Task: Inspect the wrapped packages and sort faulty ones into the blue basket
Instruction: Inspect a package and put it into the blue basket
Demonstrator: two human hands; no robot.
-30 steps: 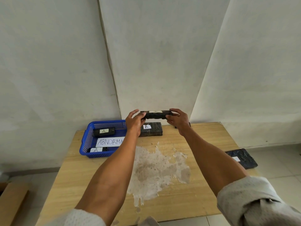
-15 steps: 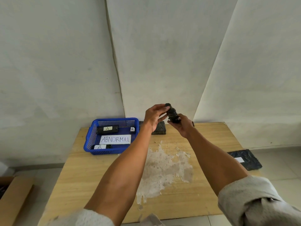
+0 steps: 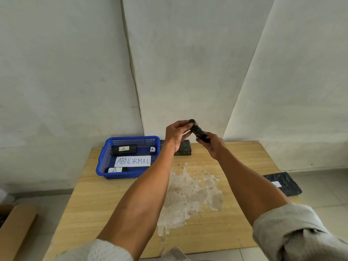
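Observation:
I hold a small black wrapped package [image 3: 198, 130] up in the air above the far side of the wooden table [image 3: 105, 200]. It points end-on and tilted. My left hand [image 3: 176, 135] pinches its upper end and my right hand [image 3: 211, 146] grips its lower end. The blue basket [image 3: 105, 159] stands at the table's far left with an "ABNORMAL" sign and three black packages labelled "A", one of them [image 3: 124, 149] at its back. Another black package [image 3: 183, 148] lies on the table behind my left hand, partly hidden.
A pale peeled patch [image 3: 188, 193] marks the table's middle. A flat black wrapped package [image 3: 282, 183] lies on the floor to the right of the table. A cardboard box [image 3: 13, 228] sits on the floor at the lower left. White walls close the back.
The package was held level and sideways between both hands; it has been turned so one end now points toward me, tilted. The view has shifted slightly left to right.

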